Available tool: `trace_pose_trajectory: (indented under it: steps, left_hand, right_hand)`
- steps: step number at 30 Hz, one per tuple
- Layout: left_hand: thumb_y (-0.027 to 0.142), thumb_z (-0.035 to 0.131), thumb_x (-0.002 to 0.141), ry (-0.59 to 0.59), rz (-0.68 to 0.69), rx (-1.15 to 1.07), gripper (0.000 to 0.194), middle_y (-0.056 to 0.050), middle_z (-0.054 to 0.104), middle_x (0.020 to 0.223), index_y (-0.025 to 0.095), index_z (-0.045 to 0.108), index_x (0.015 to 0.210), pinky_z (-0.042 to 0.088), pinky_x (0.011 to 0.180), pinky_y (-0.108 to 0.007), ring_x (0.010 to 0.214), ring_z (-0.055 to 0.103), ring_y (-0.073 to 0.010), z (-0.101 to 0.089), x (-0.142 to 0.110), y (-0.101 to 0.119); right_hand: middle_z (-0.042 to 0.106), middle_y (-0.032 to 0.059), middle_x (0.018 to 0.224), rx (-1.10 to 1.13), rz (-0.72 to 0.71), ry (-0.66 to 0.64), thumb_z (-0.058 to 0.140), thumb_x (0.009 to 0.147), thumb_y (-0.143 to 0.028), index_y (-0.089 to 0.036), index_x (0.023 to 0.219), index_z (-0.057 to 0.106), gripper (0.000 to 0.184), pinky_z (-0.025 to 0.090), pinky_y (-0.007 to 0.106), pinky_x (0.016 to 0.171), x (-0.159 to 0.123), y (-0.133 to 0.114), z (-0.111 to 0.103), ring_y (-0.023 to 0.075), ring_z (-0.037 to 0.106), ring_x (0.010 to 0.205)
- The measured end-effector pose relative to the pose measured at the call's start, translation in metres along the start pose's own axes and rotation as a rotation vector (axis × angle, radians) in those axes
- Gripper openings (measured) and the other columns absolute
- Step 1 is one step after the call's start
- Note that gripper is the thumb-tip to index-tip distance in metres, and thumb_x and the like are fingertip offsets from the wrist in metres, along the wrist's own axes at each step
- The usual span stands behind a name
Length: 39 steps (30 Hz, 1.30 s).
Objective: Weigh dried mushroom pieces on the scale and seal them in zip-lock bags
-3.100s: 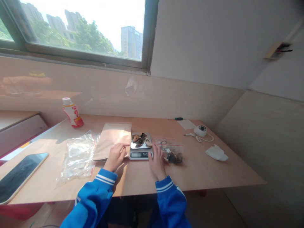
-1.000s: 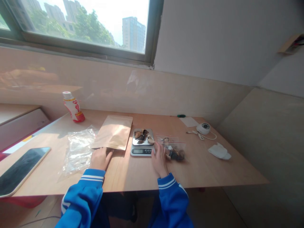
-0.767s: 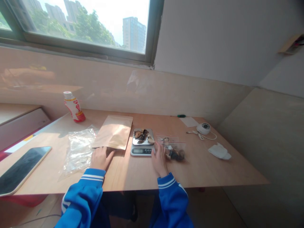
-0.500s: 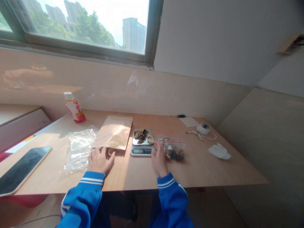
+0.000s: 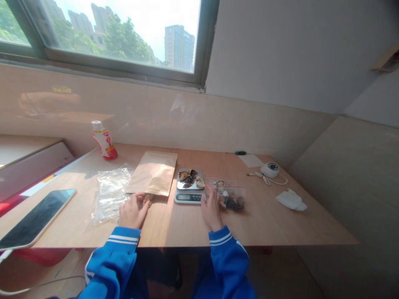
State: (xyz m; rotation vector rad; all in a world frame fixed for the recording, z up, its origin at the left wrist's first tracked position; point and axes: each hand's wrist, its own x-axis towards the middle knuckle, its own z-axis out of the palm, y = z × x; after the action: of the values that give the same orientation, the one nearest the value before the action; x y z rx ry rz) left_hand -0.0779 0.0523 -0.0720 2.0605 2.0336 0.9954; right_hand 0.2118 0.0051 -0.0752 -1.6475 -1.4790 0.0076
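My left hand (image 5: 133, 211) is at the near mouth of a brown paper bag (image 5: 154, 172). Its thumb and fingers close around a brown piece of dried mushroom (image 5: 147, 200), partly hidden by the bag and the fingers. A small kitchen scale (image 5: 188, 197) stands right of the bag, with several dried mushroom pieces (image 5: 189, 177) on its steel plate; its reading is too small to make out. Along the scale's right edge rests my right hand (image 5: 212, 211), fingers stretched and holding nothing. Just beyond it lies a clear zip bag with dark dried pieces (image 5: 233, 201).
Clear plastic bags (image 5: 111, 193) lie left of the paper bag, near a phone (image 5: 37, 218) and a drink bottle (image 5: 105, 141). To the right are a white round device with a cable (image 5: 269, 169), a crumpled tissue (image 5: 291, 200), paper (image 5: 251, 160) and a green-handled tool (image 5: 240, 153).
My left fingers have drawn together on the mushroom piece at the bag's mouth. My right hand stays beside the scale. The whole view has shifted slightly.
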Motion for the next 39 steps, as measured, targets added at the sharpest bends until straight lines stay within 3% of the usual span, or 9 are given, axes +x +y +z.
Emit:
trace_pose_trajectory:
  steps: [7,14,17,23,29,32,34,37,39]
  left_hand:
    - [0.048,0.051,0.071,0.034,-0.095,-0.318,0.045,-0.008,0.062,0.092,0.019,0.054,0.105,0.051,0.082,-0.039,0.085,0.063,-0.0233,-0.002,-0.008,0.002]
    - [0.054,0.051,0.072,-0.029,-0.139,-0.392,0.040,-0.009,0.064,0.093,0.020,0.060,0.092,0.051,0.083,-0.039,0.088,0.062,-0.0240,-0.008,-0.010,0.012]
    - [0.051,0.051,0.074,-0.057,-0.137,-0.326,0.035,-0.006,0.067,0.092,0.022,0.058,0.091,0.050,0.083,-0.039,0.089,0.064,-0.0245,-0.008,-0.011,0.012]
    - [0.051,0.053,0.075,-0.083,-0.022,-0.016,0.044,-0.011,0.066,0.106,0.019,0.060,0.103,0.045,0.085,-0.045,0.098,0.061,-0.0306,-0.007,-0.011,0.020]
    - [0.038,0.046,0.078,-0.084,0.034,-0.220,0.031,-0.007,0.068,0.094,0.019,0.059,0.099,0.049,0.081,-0.036,0.089,0.064,-0.0233,-0.005,-0.008,0.015]
    - [0.038,0.044,0.081,-0.035,0.078,-0.227,0.027,-0.006,0.069,0.093,0.022,0.061,0.096,0.048,0.079,-0.033,0.086,0.064,-0.0217,-0.008,-0.012,0.013]
    - [0.038,0.044,0.083,0.024,0.105,-0.115,0.026,-0.005,0.069,0.092,0.023,0.063,0.093,0.046,0.080,-0.035,0.086,0.063,-0.0232,-0.013,-0.015,0.016]
    - [0.036,0.042,0.086,0.080,0.113,0.079,0.028,-0.006,0.070,0.089,0.023,0.065,0.094,0.043,0.079,-0.039,0.083,0.061,-0.0262,-0.022,-0.015,0.030]
    - [0.034,0.042,0.086,0.095,0.108,0.094,0.028,-0.007,0.069,0.087,0.022,0.066,0.095,0.042,0.078,-0.038,0.082,0.060,-0.0261,-0.027,-0.010,0.042]
  right_hand:
    - [0.054,0.0134,0.123,-0.006,0.007,-0.003,0.040,0.090,-0.025,-0.017,0.130,0.041,0.041,0.041,0.049,0.096,0.000,0.000,0.000,0.0271,0.046,0.114]
    - [0.054,0.0135,0.122,-0.011,0.009,-0.015,0.040,0.090,-0.025,-0.017,0.129,0.041,0.040,0.041,0.049,0.097,0.000,0.001,0.001,0.0275,0.045,0.115]
    - [0.054,0.0136,0.121,-0.004,0.020,-0.030,0.040,0.090,-0.025,-0.016,0.129,0.041,0.040,0.040,0.049,0.098,0.000,0.000,0.000,0.0275,0.045,0.114]
    - [0.055,0.0132,0.120,0.003,0.011,-0.020,0.040,0.090,-0.025,-0.016,0.129,0.042,0.040,0.041,0.049,0.097,0.000,0.000,0.000,0.0270,0.046,0.113]
    - [0.055,0.0129,0.120,-0.005,-0.004,0.004,0.040,0.089,-0.024,-0.017,0.128,0.043,0.040,0.042,0.048,0.096,0.000,0.000,0.000,0.0263,0.048,0.112]
    - [0.056,0.0130,0.119,-0.009,-0.004,0.009,0.040,0.089,-0.024,-0.017,0.128,0.043,0.040,0.042,0.048,0.096,0.000,-0.001,0.000,0.0264,0.048,0.111]
    - [0.056,0.0130,0.119,-0.010,-0.008,0.017,0.040,0.089,-0.024,-0.017,0.128,0.043,0.040,0.043,0.048,0.095,0.000,-0.001,0.000,0.0262,0.049,0.111]
    - [0.056,0.0131,0.119,-0.014,-0.009,0.014,0.040,0.089,-0.023,-0.017,0.128,0.043,0.040,0.042,0.048,0.096,0.000,-0.001,0.000,0.0264,0.048,0.112]
    - [0.055,0.0132,0.120,-0.015,-0.002,0.005,0.040,0.089,-0.023,-0.017,0.128,0.043,0.040,0.042,0.048,0.096,0.000,-0.001,0.000,0.0267,0.048,0.112]
